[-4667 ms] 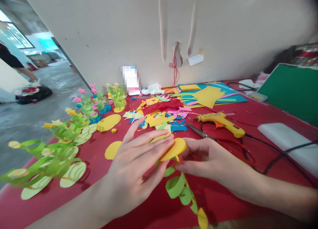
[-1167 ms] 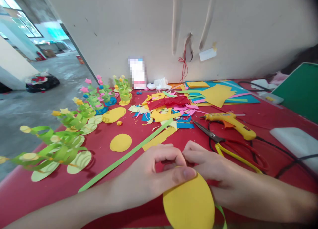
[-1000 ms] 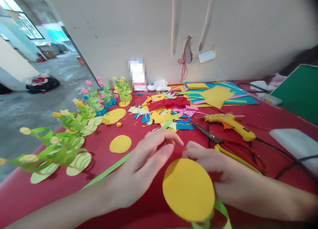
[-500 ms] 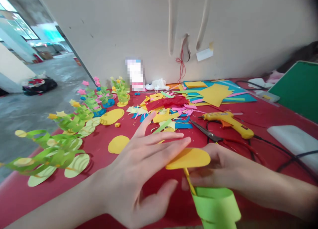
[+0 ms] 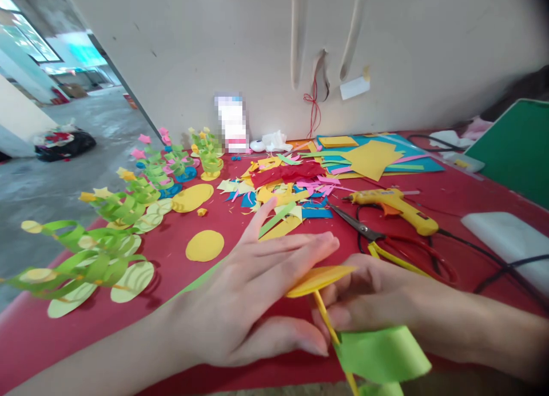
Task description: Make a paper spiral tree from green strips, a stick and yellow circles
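Observation:
My right hand [image 5: 369, 293] is closed around a thin yellow stem [image 5: 326, 316], its fingertips partly hidden behind it. A yellow paper disc [image 5: 319, 280] sits tilted at the top of the stem, and a curled green paper strip [image 5: 384, 353] is attached lower down. My left hand [image 5: 257, 299] has its fingers stretched out against the disc's left edge, with its thumb reaching below the disc toward the stem. Right of the hands lie red-handled scissors [image 5: 369, 233] and a yellow hot glue gun [image 5: 397, 209].
Finished green curled-paper stands [image 5: 81, 253] with star or round tips line the left side of the red table [image 5: 167, 276]. A loose yellow disc [image 5: 205, 245] lies nearby. Paper scraps [image 5: 291, 181] fill the middle, and a black cord [image 5: 467, 250] runs right. A phone [image 5: 231, 124] leans on the wall.
The piece in my right hand has turned, so the disc shows more edge-on and the green strip swings right. My left thumb has moved right toward the stem.

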Motion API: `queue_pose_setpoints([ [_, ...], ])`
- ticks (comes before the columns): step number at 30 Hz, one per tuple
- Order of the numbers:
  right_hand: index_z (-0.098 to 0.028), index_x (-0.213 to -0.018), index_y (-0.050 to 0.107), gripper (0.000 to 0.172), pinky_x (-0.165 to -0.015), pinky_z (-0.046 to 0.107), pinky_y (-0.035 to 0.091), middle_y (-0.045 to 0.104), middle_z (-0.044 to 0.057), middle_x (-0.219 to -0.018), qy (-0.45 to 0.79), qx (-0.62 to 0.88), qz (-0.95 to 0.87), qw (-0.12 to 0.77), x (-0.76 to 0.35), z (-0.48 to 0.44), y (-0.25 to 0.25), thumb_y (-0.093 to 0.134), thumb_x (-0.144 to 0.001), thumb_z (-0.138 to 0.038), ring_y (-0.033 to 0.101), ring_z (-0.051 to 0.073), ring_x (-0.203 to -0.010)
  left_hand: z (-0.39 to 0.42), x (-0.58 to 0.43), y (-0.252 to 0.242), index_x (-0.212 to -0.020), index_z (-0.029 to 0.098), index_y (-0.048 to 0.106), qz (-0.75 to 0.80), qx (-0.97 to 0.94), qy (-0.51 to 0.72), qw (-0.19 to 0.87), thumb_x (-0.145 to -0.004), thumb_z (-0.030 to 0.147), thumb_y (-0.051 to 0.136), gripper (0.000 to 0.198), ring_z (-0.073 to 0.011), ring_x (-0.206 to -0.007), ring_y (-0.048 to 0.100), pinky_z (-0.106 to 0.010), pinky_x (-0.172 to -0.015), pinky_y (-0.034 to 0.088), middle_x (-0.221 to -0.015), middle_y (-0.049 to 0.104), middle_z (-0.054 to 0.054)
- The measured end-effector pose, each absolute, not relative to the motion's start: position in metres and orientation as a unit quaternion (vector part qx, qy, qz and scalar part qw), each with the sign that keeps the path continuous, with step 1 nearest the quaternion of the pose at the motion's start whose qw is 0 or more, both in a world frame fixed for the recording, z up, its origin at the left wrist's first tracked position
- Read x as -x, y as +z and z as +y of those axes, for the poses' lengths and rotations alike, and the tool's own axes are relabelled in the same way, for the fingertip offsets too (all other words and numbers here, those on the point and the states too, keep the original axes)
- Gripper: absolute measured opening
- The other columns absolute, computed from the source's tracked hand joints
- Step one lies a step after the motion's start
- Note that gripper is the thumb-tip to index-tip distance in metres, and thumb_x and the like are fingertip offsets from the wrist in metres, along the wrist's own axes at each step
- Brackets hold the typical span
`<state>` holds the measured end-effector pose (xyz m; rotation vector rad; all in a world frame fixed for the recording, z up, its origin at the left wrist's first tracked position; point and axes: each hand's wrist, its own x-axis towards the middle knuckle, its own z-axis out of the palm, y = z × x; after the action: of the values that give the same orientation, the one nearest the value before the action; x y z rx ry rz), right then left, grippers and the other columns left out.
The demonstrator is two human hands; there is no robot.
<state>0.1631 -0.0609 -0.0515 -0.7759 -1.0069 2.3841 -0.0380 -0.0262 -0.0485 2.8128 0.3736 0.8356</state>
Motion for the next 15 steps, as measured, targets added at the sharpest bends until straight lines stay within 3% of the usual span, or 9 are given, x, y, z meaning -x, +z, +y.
queue_pose_setpoints([
  [3,-0.013,-0.078,0.069,0.008,-0.073,0.01,0.042,0.063,-0.005,-0.068,0.86,0.283,-0.367,0.216,-0.162,-0.0612,-0.0519,0.061,-0.075,-0.015,0.055,-0.002,-0.061,-0.0292,0.0369,-0.0493,-0.127,0.012,0.034,0.157,-0.943,0.275,0.1,-0.092,0.034,0.03,0.042,-0.0092,-0.114,0.048,-0.02,-0.098,0.037,-0.119,0.057,-0.005],
  [6,-0.013,-0.079,0.069,0.009,-0.067,0.01,0.043,0.065,-0.004,-0.069,0.867,0.283,-0.348,0.216,-0.1606,-0.0623,-0.0536,0.061,-0.075,-0.016,0.057,-0.001,-0.061,-0.031,0.0345,-0.0538,-0.124,0.01,0.037,0.15,-0.934,0.302,0.119,-0.092,0.022,0.029,0.035,-0.0065,-0.112,0.049,-0.02,-0.101,0.034,-0.116,0.059,-0.004],
  [10,-0.013,-0.079,0.068,0.009,-0.057,0.009,0.042,0.065,-0.003,-0.071,0.879,0.286,-0.32,0.209,-0.16,-0.0633,-0.0561,0.063,-0.073,-0.016,0.057,0.0,-0.059,-0.0294,0.0342,-0.0554,-0.127,0.007,0.034,0.114,-0.932,0.308,0.155,-0.091,0.025,0.031,0.04,-0.0101,-0.112,0.05,-0.023,-0.097,0.04,-0.118,0.058,-0.006],
  [13,-0.013,-0.077,0.068,0.007,-0.058,0.009,0.041,0.063,-0.003,-0.068,0.872,0.306,-0.324,0.203,-0.1596,-0.063,-0.0558,0.063,-0.072,-0.016,0.056,0.0,-0.059,-0.0291,0.036,-0.0517,-0.127,0.011,0.036,0.14,-0.933,0.287,0.167,-0.089,0.033,0.037,0.044,-0.0119,-0.11,0.052,-0.024,-0.096,0.041,-0.118,0.058,-0.006],
  [15,-0.014,-0.078,0.068,0.008,-0.061,0.01,0.041,0.063,-0.003,-0.069,0.866,0.322,-0.327,0.2,-0.1592,-0.0626,-0.0546,0.063,-0.072,-0.015,0.056,0.0,-0.06,-0.0296,0.0368,-0.0504,-0.126,0.012,0.038,0.15,-0.933,0.281,0.17,-0.089,0.027,0.036,0.039,-0.0102,-0.111,0.051,-0.023,-0.098,0.039,-0.117,0.058,-0.005],
])
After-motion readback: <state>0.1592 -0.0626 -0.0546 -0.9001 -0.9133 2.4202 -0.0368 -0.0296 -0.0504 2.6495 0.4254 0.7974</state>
